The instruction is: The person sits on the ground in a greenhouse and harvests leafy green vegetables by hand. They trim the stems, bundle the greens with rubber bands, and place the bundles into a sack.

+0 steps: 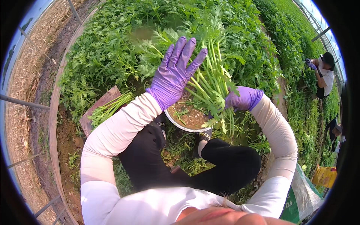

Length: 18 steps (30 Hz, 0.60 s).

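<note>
My right hand (242,98), in a purple glove, grips a bunch of long-stemmed leafy greens (215,80), which look like garland chrysanthemum. Its leafy tops point away from me, and the stem ends hang below my fist. My left hand (175,74), also gloved in purple, is spread flat beside the stems with its fingers apart. Whether its edge touches them, I cannot tell. Under the bunch, between my feet, stands a round basin (180,125) with brownish contents and loose leaf bits. Part of it is hidden by my left hand and the greens.
Dense growing greens (112,53) fill the bed ahead. Cut greens (112,108) lie on a reddish board (86,121) at left. A curved wooden edging (53,123) borders the bed. A co-worker (323,74) crouches at far right; sacks (305,194) lie behind on my right.
</note>
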Each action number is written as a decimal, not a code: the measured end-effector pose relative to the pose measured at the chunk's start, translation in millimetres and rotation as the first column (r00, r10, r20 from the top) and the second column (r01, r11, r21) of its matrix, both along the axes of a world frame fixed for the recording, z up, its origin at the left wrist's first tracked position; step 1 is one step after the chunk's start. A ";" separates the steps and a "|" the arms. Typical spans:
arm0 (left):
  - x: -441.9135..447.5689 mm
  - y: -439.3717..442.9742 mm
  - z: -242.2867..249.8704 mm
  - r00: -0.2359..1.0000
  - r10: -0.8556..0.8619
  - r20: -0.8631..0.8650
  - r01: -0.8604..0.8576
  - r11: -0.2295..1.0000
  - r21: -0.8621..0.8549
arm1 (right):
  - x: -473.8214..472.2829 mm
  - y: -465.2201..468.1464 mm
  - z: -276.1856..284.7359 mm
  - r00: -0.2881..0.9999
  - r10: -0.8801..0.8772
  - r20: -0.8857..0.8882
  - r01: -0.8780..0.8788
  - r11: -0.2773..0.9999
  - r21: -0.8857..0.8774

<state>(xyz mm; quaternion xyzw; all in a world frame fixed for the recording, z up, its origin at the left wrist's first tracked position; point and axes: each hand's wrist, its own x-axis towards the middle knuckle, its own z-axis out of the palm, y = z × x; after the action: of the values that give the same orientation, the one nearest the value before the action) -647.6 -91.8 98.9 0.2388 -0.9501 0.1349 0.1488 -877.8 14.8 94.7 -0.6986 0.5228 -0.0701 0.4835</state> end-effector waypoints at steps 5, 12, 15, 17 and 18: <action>17.1 7.8 0.8 0.936 -0.306 -0.177 0.195 0.866 -0.461 | 51.2 5.3 55.8 0.929 0.211 -0.305 -0.159 0.970 0.186; 46.3 2.1 -1.2 0.926 -0.325 -0.195 0.254 0.914 -0.317 | 48.4 32.7 88.3 0.901 -0.247 -0.356 0.220 0.969 -0.114; 51.4 1.3 -5.4 0.953 -0.230 -0.198 0.152 0.927 -0.344 | 41.9 54.1 72.5 0.868 -0.490 0.075 0.496 0.852 -0.168; 51.0 1.8 -7.8 0.965 -0.191 -0.181 0.118 0.928 -0.354 | 40.0 63.2 55.6 0.744 -0.588 0.319 0.635 0.770 -0.063; 50.4 2.0 -9.0 0.967 -0.174 -0.189 0.106 0.941 -0.321 | 40.3 65.7 45.7 0.659 -0.629 0.413 0.710 0.701 -0.065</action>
<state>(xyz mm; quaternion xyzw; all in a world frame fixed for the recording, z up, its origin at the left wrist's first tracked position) -597.2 -89.8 90.0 0.1572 -0.9103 0.2441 0.2951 -837.5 80.6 140.4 -0.4786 0.6351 -0.4283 0.4293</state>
